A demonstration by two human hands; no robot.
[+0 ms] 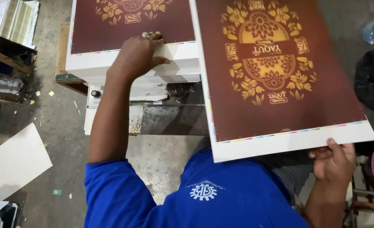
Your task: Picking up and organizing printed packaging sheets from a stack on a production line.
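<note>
**Two printed sheets, one held up, one pinned on the stack**

The large printed sheet (280, 76), dark maroon with a gold floral ornament and a white border, fills the right half of the view. It is held off the stack, tilted, its long axis running from the top edge of the view down toward the person, leaning a little to the right. Its near short edge, with the strip of small colour patches, lies closest to the person's chest; the ornament reads upside down from here.

To its left lies the stack of matching sheets (128, 55), resting flat on a grey machine (170, 118), the top one showing the same maroon print and white margin. The held sheet overlaps the stack's right edge.

The left arm reaches straight forward from a blue sleeve (123, 194), forearm nearly upright in the view. The left hand (138, 55) rests palm down on the near white margin of the stack, fingers curled and pressed together, thumb out to the right.

The right hand (335, 162) grips the held sheet's near right corner from below, thumb on top of the white border, the other fingers hidden beneath
</note>
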